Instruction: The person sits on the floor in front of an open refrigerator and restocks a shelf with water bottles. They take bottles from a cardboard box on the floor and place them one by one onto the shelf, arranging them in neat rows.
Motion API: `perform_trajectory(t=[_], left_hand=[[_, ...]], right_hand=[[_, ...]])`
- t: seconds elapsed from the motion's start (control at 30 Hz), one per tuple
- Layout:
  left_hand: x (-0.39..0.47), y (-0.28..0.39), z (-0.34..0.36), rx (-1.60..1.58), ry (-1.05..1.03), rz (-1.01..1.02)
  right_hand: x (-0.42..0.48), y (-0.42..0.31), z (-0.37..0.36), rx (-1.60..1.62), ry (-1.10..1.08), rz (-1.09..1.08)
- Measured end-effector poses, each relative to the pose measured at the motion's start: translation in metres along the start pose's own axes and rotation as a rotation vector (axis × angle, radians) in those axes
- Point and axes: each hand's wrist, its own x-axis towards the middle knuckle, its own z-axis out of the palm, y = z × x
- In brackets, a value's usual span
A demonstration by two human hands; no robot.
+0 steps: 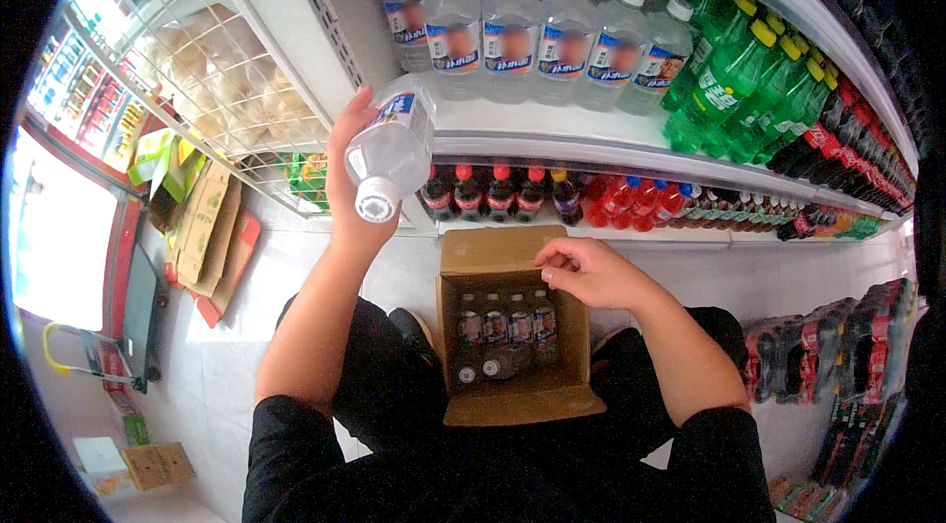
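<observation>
My left hand grips a clear plastic bottle of colourless drink, its white cap pointing down towards me and its label partly turned away. The bottle is raised at the left end of the white shelf, before rows of matching bottles standing upright. Over the right rim of an open cardboard box, my right hand hovers with loosely curled fingers and holds nothing. Between my legs, the box contains several bottles of the same kind; some stand and two near the front lean with caps towards me.
Green soda bottles and cola bottles stand further right. A lower shelf bears dark and red drinks. A wire rack with bagged goods rises at left, near flattened cardboard and a trolley. Shrink-wrapped drink packs are stacked at right.
</observation>
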Motion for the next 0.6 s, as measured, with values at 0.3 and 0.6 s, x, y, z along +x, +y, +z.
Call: perform_trajectory(t=[0.3,0.6], left_hand=[[0.037,-0.007,0.010,0.266,0.014,-0.244],[0.045,-0.020,0.018,0.451,0.043,-0.304]], right_hand=[[0.006,0.001,0.002,-0.074,-0.062,-0.038],[0.000,-0.001,0.003,-0.187,-0.167,0.056]])
